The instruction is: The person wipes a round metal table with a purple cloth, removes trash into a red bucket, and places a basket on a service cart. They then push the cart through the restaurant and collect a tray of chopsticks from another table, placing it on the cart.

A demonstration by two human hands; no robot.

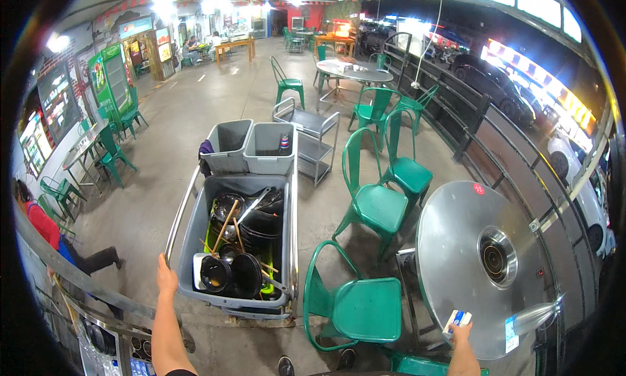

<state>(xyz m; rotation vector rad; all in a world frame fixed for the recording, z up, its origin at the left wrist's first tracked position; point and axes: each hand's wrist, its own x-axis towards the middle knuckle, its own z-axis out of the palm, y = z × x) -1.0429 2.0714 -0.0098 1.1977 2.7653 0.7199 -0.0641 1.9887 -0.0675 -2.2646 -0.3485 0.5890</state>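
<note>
My left hand (167, 277) is closed around the rear end of a metal rail (183, 210) on the left side of a cart. Inside the cart's large grey tub (190, 272) lie stacked black bowls (259, 227), wooden chopsticks and a long pale utensil. Two smaller grey bins (270, 166) stand at its far end, one with a striped can or bottle (284, 143) in it. At the lower right, my right hand (461, 333) grips a small white-and-blue packet (457, 320) over the near edge of a round metal table (450, 245).
Green metal chairs (365, 309) stand right of the cart, close to the table. A plastic-wrapped item (531, 320) lies on the tabletop. Beyond the cart is a tiered metal trolley (314, 125). A railing (502, 138) runs along the right. A person in red (45, 226) is at far left.
</note>
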